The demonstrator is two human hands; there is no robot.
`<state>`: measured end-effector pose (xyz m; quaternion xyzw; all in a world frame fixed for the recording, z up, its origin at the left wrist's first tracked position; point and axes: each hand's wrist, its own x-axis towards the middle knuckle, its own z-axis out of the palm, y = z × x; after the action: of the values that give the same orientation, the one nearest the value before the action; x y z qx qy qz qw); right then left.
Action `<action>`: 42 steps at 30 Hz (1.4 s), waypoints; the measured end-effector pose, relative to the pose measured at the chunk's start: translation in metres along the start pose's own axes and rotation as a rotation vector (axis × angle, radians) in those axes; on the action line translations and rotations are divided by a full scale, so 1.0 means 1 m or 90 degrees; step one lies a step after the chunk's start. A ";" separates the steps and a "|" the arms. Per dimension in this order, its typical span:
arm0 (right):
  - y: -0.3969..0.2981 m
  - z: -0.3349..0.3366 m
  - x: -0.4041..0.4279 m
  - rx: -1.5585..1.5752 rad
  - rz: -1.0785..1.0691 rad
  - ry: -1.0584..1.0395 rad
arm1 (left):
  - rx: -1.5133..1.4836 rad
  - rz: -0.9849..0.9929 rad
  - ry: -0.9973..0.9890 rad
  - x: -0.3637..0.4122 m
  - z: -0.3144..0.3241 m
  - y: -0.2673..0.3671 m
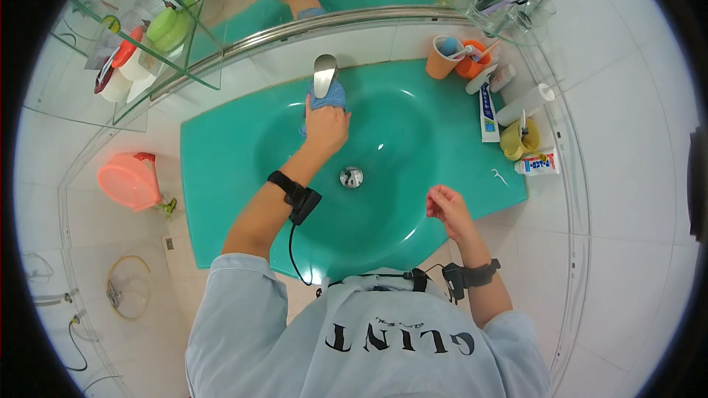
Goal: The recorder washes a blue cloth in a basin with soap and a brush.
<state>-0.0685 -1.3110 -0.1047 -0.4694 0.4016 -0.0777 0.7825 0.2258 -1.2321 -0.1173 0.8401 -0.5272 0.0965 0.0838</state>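
My left hand (327, 128) grips a blue cloth (330, 96) against the body of the faucet, at the back of a green washbasin (398, 146). The faucet's metal lever (324, 74) rises above the cloth, while the rest of the faucet is covered by cloth and hand. Over the basin's front right rim hangs my right hand (449, 211), its fingers loosely curled and no object visible in them. A metal drain stopper (351, 177) sits in the bowl, between and below the two hands.
Along the right edge stand an orange cup (441, 61), a toothpaste tube (488, 116), a white bottle (522, 106) and a yellow cup (514, 143). A floss pick (500, 177) lies nearby. Glass shelves (182, 69) jut out upper left. A pink bucket (130, 179) is at left.
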 end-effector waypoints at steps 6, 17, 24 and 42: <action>-0.003 0.015 0.002 -0.025 -0.006 -0.021 | 0.128 0.094 0.135 -0.009 0.026 -0.015; 0.005 0.010 -0.009 -0.028 -0.015 0.001 | -0.081 0.200 0.084 -0.095 0.035 -0.013; 0.006 0.014 -0.020 -0.049 -0.011 0.001 | -0.499 -0.057 -0.240 -0.171 0.076 0.016; 0.005 0.011 -0.023 -0.095 -0.032 -0.041 | -1.567 -0.455 -0.167 -0.147 -0.061 -0.060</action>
<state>-0.0779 -1.2894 -0.0933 -0.5386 0.3689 -0.0522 0.7557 0.2132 -1.0639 -0.0969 0.3071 -0.0198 -0.5612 0.7683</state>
